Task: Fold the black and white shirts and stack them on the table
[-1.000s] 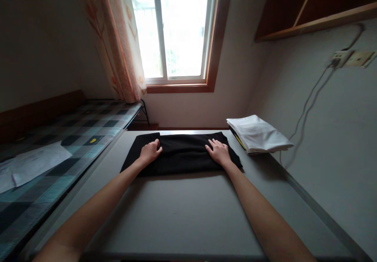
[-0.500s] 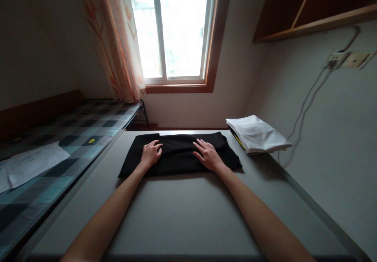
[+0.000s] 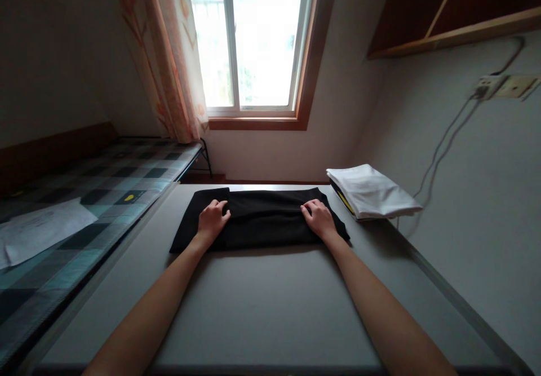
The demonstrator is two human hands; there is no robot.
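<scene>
A folded black garment (image 3: 264,224) lies as a wide flat strip across the table, its kind not clear from the folds. Its left end has a flap whose upright edge shows beside my left hand (image 3: 212,219). That hand rests on the flap, fingers loosely bent, with a gap between thumb and forefinger. Near the right end, my right hand (image 3: 320,218) has its fingers curled in and the thumb close to them, gripping the black cloth. Its fingertips partly hide the cloth there.
The grey table (image 3: 262,308) runs along the right wall. At its back right corner lies a folded white cloth (image 3: 374,190) over something dark with a yellow edge. Left is a bed with a checked cover (image 3: 127,167) and paper sheets (image 3: 46,229). A cable (image 3: 443,145) hangs from the wall socket.
My right hand has slid right along the garment, and its spread fingers have curled in. My left hand has barely shifted, its fingers slightly more bent. The camera view has moved slightly.
</scene>
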